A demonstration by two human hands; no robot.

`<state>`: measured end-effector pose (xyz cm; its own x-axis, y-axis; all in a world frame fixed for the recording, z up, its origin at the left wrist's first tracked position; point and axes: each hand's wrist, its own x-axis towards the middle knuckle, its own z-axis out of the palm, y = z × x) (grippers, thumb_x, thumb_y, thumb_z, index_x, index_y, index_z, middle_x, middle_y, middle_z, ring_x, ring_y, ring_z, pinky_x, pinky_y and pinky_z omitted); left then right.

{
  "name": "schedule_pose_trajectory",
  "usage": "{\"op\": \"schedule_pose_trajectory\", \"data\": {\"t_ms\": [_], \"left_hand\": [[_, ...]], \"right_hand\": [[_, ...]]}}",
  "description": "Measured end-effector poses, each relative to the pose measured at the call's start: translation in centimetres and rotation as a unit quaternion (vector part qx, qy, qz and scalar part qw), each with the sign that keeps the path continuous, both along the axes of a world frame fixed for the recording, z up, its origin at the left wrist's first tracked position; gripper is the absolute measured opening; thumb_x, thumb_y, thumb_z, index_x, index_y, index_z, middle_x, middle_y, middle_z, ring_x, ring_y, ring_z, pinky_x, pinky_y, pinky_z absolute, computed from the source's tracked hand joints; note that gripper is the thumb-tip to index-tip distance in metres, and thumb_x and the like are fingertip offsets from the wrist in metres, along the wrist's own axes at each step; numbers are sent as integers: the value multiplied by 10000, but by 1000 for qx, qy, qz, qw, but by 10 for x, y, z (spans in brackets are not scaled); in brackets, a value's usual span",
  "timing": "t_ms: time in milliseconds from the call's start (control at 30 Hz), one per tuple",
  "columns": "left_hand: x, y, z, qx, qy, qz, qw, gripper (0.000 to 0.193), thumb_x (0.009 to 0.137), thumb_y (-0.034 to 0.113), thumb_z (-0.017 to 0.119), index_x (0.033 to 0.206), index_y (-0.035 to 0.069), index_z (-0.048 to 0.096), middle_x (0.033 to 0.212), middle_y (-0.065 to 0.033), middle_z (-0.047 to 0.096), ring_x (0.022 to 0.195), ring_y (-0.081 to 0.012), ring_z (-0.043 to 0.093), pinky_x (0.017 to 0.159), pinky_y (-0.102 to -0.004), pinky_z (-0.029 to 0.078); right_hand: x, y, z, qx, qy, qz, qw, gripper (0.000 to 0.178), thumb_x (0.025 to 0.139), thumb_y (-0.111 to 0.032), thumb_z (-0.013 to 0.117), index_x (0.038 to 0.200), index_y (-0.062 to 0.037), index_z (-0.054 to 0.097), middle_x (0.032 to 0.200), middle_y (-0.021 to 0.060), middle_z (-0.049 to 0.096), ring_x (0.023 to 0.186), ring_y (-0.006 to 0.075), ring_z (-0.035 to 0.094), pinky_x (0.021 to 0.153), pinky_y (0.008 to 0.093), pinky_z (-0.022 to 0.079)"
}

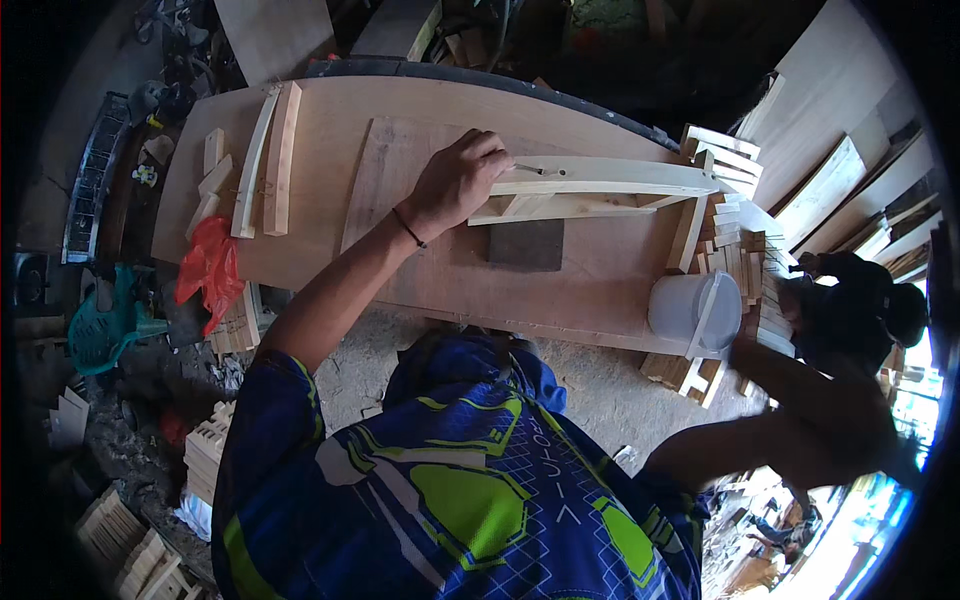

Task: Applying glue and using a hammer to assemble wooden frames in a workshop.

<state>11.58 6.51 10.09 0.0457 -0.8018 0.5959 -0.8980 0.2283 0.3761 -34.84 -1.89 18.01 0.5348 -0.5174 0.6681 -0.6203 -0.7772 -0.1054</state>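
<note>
My left hand [462, 178] is closed at the left end of a curved wooden frame [610, 185], its fingers pinching a slim metal rod [530, 169]. The rod's tip points along the top piece toward a small dark hole in the wood. Two long rails joined by short crosspieces make up the frame. A grey block [526, 246] lies under its near edge. On the right, my bent right arm [770, 440] is dark and smeared by motion. Its hand is hard to make out, close to a black tool [860, 300] shaped like a power drill.
The frame's right end lies by stacked wooden pieces [735, 255]. A white bucket [690, 312] stands at the workbench's [420, 280] near right edge. Loose wooden strips [282, 160] lie on the left, beside a hanging red plastic bag [212, 265]. A green plastic chair or basket [105, 325] is at far left.
</note>
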Motion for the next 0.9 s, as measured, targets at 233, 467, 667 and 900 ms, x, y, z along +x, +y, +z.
{"op": "schedule_pose_trajectory", "data": {"t_ms": [233, 467, 667, 900], "left_hand": [[-2, -4, 4, 9, -7, -15, 1000, 90, 811, 1, 688, 896, 22, 663, 911, -72, 616, 917, -254, 631, 764, -355, 557], [2, 9, -8, -3, 10, -7, 1000, 83, 841, 30, 682, 923, 38, 672, 946, -76, 632, 940, -266, 632, 778, -373, 557], [-8, -1, 2, 4, 91, 19, 996, 69, 858, 37, 685, 919, 40, 654, 931, -88, 626, 920, -288, 637, 765, -384, 545], [-19, -12, -10, -4, 83, 24, 996, 83, 851, 21, 687, 923, 38, 650, 935, -96, 624, 918, -305, 636, 773, -400, 531]], "right_hand": [[41, 23, -158, 339, -172, 82, 921, 386, 1029, -341, 487, 1248, -43, 599, 1193, 172, 665, 1087, 284, 646, 846, 382, 528], [159, 56, -20, 416, -68, -57, 905, 220, 1005, -202, 570, 977, -36, 428, 684, 294, 591, 683, 514, 610, 511, 538, 431], [150, 40, -72, 401, -17, -6, 916, 208, 996, -181, 574, 962, -44, 421, 682, 285, 592, 703, 522, 603, 502, 554, 431], [151, 47, -61, 435, -13, 19, 900, 218, 999, -197, 581, 941, -30, 453, 646, 245, 564, 582, 425, 602, 484, 498, 434]]}}
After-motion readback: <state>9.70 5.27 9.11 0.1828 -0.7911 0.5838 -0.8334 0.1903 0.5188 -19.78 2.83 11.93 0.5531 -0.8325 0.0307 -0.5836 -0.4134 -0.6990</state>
